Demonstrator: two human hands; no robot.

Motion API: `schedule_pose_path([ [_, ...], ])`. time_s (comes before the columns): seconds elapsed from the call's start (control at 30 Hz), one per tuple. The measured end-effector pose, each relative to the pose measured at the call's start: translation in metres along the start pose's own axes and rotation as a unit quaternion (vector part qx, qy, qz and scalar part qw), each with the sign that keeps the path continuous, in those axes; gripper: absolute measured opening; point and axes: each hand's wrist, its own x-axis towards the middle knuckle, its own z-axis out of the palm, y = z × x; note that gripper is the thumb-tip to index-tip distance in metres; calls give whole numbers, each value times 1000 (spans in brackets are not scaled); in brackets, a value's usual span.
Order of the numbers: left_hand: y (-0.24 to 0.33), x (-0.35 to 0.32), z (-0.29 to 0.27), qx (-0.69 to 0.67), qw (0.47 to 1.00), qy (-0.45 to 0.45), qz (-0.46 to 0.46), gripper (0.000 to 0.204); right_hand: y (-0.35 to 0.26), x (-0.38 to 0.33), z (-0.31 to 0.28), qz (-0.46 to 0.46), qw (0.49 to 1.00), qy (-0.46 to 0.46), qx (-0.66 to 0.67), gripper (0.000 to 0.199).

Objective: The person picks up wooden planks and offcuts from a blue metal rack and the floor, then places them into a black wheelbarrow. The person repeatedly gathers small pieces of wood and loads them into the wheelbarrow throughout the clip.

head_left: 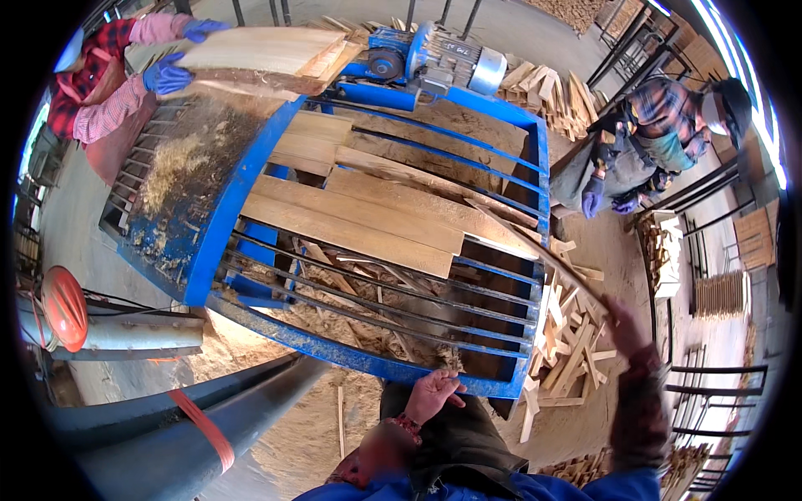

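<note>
Wooden strip slants up-left from the right hand across the boards.

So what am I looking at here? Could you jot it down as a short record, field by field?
Place: sawmill yard with a blue metal rack
On the rack: pale boards
Left hand: bare, at the rack's near rail
Right hand: holds one end of a thin strip
Beside the rack: heap of offcuts
Others: two people in blue gloves, one holding a board
</note>
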Motion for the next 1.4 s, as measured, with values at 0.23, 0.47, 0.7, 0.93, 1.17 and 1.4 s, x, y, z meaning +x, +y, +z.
schedule_pose_path([
  [0.23,5,0,-3,11,1000,-9,4,28,-22,149,-139,-139,970,-37,-198,16],
  [0.47,-11,7,-2,10,1000,-15,5,26,-30,181,-160,-126,956,-9,-265,12],
  [0.7,-14,9,4,5,1000,-6,10,24,-1,21,-21,-14,995,-103,3,18],
  [0.93,-13,6,-6,72,997,-5,2,22,-74,-53,143,90,933,-53,344,29],
  [1.17,0,-3,2,65,998,23,2,21,-65,-45,101,105,921,-8,376,24],
  [1.4,-13,3,-4,44,998,2,47,20,-57,117,32,-34,967,-73,244,20],
])
